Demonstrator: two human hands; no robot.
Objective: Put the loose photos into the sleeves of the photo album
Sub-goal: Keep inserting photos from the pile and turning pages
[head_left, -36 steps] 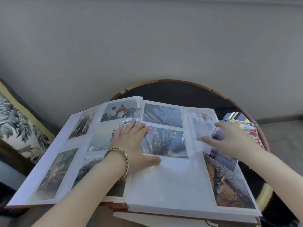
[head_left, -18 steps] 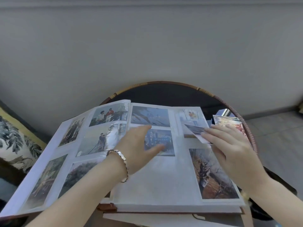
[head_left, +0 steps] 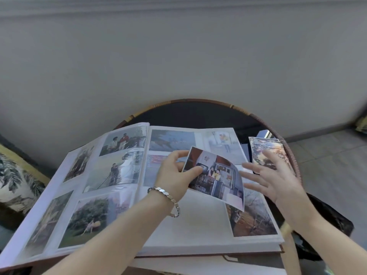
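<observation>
Since half a second ago the loose photo [head_left: 216, 177] has passed from the right hand to the left hand [head_left: 174, 175]. The right hand [head_left: 278, 181] has let go.

Observed: the left hand pinches the photo at its left edge, thumb on the printed face and fingers curled behind. The print is held clear of the page, slightly bowed and tilted, above the right-hand page of the open photo album [head_left: 208, 247]. The right hand hovers just beside the photo's right edge, fingers straight and spread, holding nothing. A pile of further loose photos [head_left: 266, 153] lies beyond it, near the rim of the round rattan-edged table [head_left: 198, 101].

Assessment: the step in hand is presenting one print to the page; insertion has not begun. A bare sleeve [head_left: 190, 223] appears free on the lower middle of the right page, directly below the held print.

Next move, in my judgement: the free right hand must lift that sleeve's mouth, which cannot be made out from here, while the left squares the print and slides it in flat.
</observation>
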